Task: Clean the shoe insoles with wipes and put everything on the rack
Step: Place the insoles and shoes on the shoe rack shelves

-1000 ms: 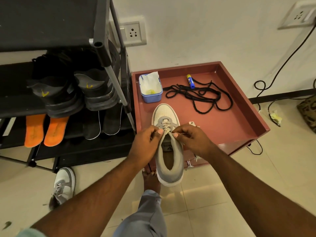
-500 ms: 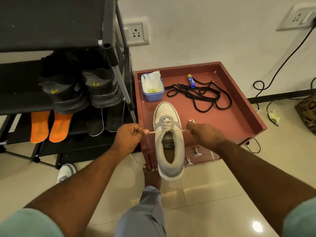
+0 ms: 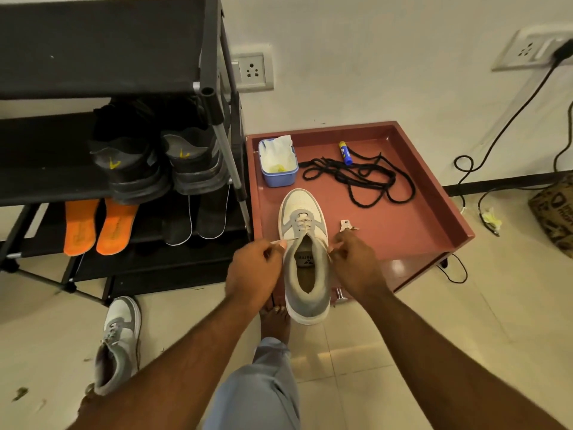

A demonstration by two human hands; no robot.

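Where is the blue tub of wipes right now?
In the head view, the blue tub of wipes sits in the back-left corner of the red tray table, beside the shoe rack and left of the loose black laces.

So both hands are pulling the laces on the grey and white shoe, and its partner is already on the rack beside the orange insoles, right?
Not quite. The head view shows the left hand and right hand pulling the laces on the grey and white shoe, but its partner lies on the floor in front of the rack, not beside the orange insoles.
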